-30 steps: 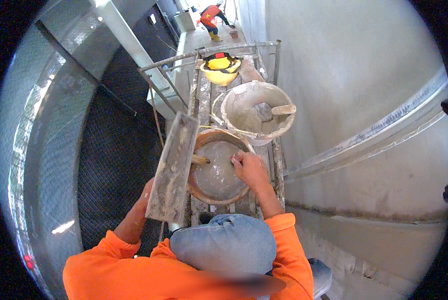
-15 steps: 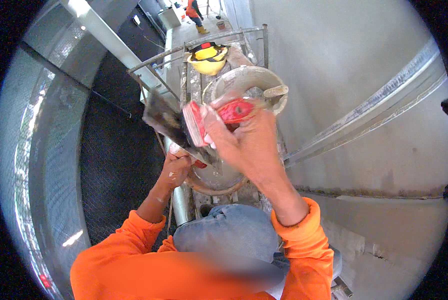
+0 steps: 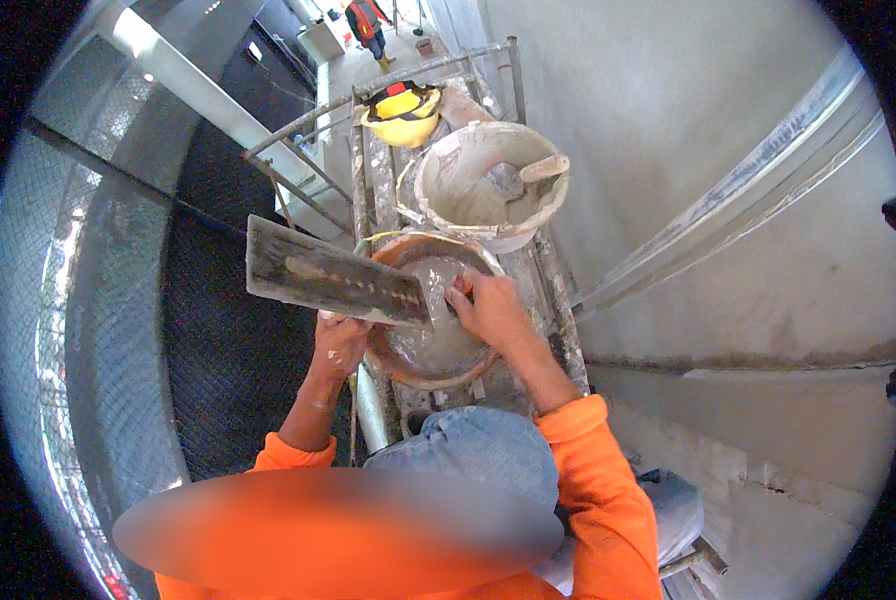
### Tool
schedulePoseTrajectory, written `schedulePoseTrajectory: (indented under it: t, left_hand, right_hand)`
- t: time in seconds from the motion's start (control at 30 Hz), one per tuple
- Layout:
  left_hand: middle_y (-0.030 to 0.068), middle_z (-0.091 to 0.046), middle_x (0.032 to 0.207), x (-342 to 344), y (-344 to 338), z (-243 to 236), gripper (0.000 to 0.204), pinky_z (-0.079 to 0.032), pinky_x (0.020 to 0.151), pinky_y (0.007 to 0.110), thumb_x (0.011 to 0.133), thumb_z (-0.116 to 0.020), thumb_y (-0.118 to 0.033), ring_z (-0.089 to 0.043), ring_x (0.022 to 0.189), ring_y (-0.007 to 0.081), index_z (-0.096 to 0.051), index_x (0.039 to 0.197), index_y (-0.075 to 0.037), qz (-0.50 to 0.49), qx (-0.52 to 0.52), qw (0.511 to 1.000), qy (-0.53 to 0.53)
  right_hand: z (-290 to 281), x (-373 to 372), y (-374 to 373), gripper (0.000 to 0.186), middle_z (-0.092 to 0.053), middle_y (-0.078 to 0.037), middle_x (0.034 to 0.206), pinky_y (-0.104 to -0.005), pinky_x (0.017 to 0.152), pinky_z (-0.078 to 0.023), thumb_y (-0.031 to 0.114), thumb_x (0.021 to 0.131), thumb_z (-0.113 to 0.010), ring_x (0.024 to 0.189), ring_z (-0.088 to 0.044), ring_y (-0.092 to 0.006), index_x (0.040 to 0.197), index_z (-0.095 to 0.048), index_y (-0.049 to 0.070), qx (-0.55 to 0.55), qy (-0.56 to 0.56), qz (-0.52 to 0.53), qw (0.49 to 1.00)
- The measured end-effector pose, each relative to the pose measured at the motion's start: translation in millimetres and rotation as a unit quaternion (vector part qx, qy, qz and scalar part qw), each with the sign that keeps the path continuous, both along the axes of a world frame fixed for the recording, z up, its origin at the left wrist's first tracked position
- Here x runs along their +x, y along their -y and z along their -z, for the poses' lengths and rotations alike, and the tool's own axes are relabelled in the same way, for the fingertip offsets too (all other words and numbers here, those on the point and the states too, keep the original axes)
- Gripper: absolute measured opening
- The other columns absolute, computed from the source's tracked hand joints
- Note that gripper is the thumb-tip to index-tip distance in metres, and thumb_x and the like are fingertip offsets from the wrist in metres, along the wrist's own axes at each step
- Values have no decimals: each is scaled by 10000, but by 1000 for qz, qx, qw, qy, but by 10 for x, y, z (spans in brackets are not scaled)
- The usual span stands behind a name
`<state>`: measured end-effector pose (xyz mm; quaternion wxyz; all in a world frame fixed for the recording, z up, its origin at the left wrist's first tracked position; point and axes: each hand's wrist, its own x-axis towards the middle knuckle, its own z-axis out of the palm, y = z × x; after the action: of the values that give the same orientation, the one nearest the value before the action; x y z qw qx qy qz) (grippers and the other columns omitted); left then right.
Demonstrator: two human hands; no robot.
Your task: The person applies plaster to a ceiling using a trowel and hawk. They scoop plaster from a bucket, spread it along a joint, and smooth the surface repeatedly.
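Observation:
My left hand (image 3: 338, 345) is closed beneath a rectangular steel plastering trowel (image 3: 333, 275); the blade hides its handle. The long, mortar-stained blade is tilted and reaches over the left rim of a brown-rimmed bucket (image 3: 423, 378) of cloudy grey liquid. My right hand (image 3: 493, 312) is over that bucket's right side, fingers bent together and pointing down towards the liquid. What they hold, if anything, is hidden. Just beyond stands a larger whitish bucket (image 3: 448, 200) with grey mortar inside, and a pale-handled tool (image 3: 543, 168) resting in it.
A yellow hard hat (image 3: 403, 118) lies past the buckets on the narrow plank platform (image 3: 558, 290), near a metal rail (image 3: 428, 68). A plastered wall (image 3: 688, 180) runs along the right, dark netting (image 3: 218, 350) along the left. A person (image 3: 370, 28) in an orange vest stands far off.
My right hand has gone down from above the trowel to the bucket; the red-handled brush it held is out of sight. The trowel blade has swung flatter, facing up more. The far person has shifted.

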<state>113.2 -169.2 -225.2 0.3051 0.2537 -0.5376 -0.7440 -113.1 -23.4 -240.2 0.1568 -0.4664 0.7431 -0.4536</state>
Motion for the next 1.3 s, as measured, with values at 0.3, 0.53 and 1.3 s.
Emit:
schedulePoseTrajectory:
  t: [0.3,0.53,1.3]
  left_hand:
    - [61,-716,1118,-369,-274,-32,384,-551,926,370,822,-624,30,-694,1017,208,-663,1202,-10,-89,-89,990,66]
    - [93,-673,1245,-243,-163,19,437,-478,1067,415,833,-637,-4,-629,1187,245,-631,1270,-6,-53,7,997,-60]
    - [83,-659,1211,-210,177,-126,499,-488,1101,556,771,-623,-20,-633,1176,315,-594,1265,-78,-106,100,968,-207]
  right_hand:
    - [-1656,-8,-295,214,-691,-235,809,-522,726,-537,223,945,-681,777,-683,-462,903,-639,17,-178,71,-55,980]
    - [-690,75,-192,195,-681,-217,784,-545,739,-525,218,948,-682,790,-674,-467,951,-648,26,32,123,5,992]
    - [-423,104,-253,127,-745,-146,812,-352,678,-573,146,948,-710,711,-740,-243,992,-739,31,-116,99,102,983]
